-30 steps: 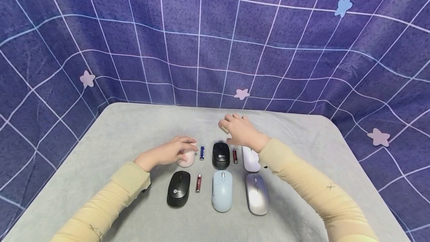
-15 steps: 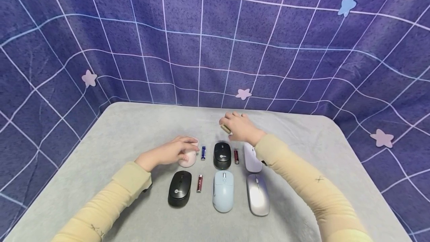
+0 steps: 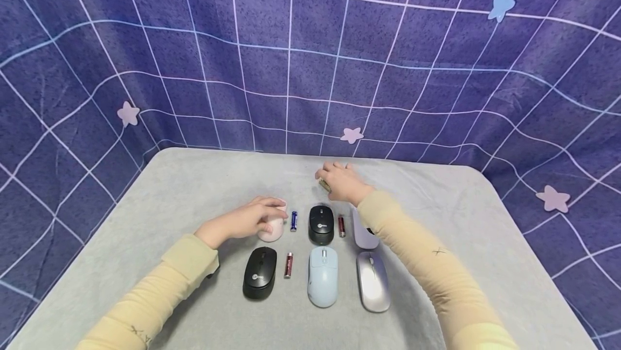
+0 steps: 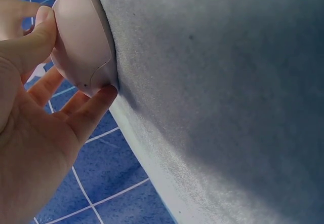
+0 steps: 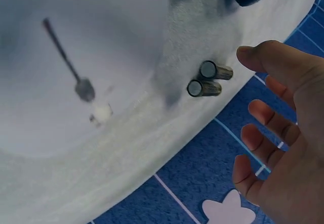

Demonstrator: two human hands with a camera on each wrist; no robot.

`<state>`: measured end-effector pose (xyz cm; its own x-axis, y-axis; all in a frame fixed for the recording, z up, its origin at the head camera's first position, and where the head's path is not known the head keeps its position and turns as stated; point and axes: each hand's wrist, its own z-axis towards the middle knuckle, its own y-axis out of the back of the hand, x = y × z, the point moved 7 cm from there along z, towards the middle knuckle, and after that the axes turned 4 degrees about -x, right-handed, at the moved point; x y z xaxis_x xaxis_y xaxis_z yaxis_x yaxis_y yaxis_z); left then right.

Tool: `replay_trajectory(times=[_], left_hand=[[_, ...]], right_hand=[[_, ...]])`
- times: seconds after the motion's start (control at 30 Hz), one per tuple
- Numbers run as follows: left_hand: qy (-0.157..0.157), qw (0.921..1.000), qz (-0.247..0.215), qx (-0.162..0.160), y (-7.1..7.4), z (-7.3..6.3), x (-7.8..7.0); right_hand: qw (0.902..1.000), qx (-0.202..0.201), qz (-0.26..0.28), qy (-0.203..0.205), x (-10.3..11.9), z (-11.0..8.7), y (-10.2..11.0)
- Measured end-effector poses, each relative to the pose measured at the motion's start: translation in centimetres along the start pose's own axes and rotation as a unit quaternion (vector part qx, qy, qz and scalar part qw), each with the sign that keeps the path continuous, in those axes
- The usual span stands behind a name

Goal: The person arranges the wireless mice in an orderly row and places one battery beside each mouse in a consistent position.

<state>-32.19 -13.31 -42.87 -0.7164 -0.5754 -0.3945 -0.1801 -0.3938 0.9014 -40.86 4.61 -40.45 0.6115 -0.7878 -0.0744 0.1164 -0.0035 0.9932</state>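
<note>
In the head view my left hand grips a pale pink computer mouse at the left of the back row. The left wrist view shows the thumb and fingertips on the sides of this mouse. My right hand reaches over the back of the table, above a gold battery. From the right wrist, two gold batteries lie side by side, and the right hand hovers beside them with thumb and fingers spread apart, nothing between them.
A black mouse, a lavender mouse, a blue battery and a red battery share the back row. In front lie another black mouse, a red battery, a light blue mouse and a silver mouse.
My right hand has shifted slightly left, and its forearm has swung inward to the left, uncovering more of the lavender mouse. The left hand stays on the pink mouse.
</note>
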Motion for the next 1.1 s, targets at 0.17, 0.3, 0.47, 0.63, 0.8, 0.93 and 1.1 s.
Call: replay_trajectory(times=[0.17,0.3,0.47,0.63,0.8,0.93,1.1], left_hand=[[0.001,1.0000,-0.001,-0.002,-0.1,0.0,0.0],[0.006,1.0000,-0.001,0.000,-0.2,0.0,0.2],[0.005,1.0000,-0.001,0.000,-0.2,0.0,0.1],[0.001,1.0000,-0.002,-0.001,0.0,0.1,0.0],[0.000,1.0000,-0.007,-0.001,0.1,0.0,-0.1],[0.000,1.0000,-0.006,-0.002,0.1,0.0,-0.1],[0.004,1.0000,-0.006,0.000,0.1,0.0,-0.1]], right_hand=[[1.0000,0.006,0.001,-0.003,-0.1,0.4,-0.9],[0.9999,0.011,0.005,-0.009,-0.2,0.5,-1.3],[0.9996,0.019,0.012,-0.018,-0.3,0.5,-1.4],[0.9995,0.020,0.005,-0.023,-0.5,0.6,-1.5],[0.9994,0.024,-0.002,-0.026,-0.6,0.9,-1.8],[0.9992,0.028,-0.006,-0.027,-0.5,1.1,-1.9],[0.9989,0.028,-0.012,-0.036,-0.6,1.1,-1.9]])
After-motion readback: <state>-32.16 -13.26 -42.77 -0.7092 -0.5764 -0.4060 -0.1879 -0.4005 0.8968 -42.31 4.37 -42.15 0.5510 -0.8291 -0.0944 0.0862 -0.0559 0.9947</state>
